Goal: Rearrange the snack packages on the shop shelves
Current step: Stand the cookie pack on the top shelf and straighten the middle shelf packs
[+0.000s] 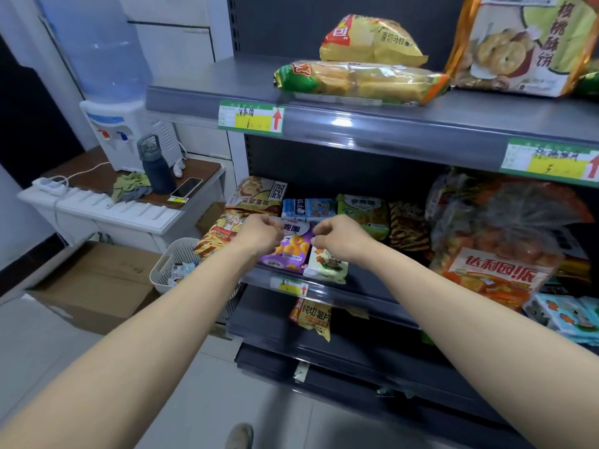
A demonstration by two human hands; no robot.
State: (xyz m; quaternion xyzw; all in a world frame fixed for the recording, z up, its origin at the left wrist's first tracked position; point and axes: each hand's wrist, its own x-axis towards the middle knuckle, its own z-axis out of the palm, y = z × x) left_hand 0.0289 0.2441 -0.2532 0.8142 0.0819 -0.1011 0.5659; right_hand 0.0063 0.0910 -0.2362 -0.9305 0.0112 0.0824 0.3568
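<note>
A purple snack bag (288,251) stands at the front of the middle shelf (340,291). My left hand (262,233) pinches its upper left corner and my right hand (337,236) pinches its upper right edge, fingers curled. A white-and-green pack (325,265) lies just right of it, under my right wrist. An orange-yellow crisp bag (217,236) leans at the shelf's left end, partly behind my left hand. Behind sit blue-white packs (308,209), a green bag (364,215) and a biscuit bag (259,194).
A big orange-labelled bag (496,254) fills the middle shelf's right side. The top shelf holds a yellow crisp bag (369,40), a long bread pack (356,81) and a large biscuit bag (518,47). Left of the shelving stand a white basket (171,264), a cardboard box (97,280) and a water dispenser (113,134).
</note>
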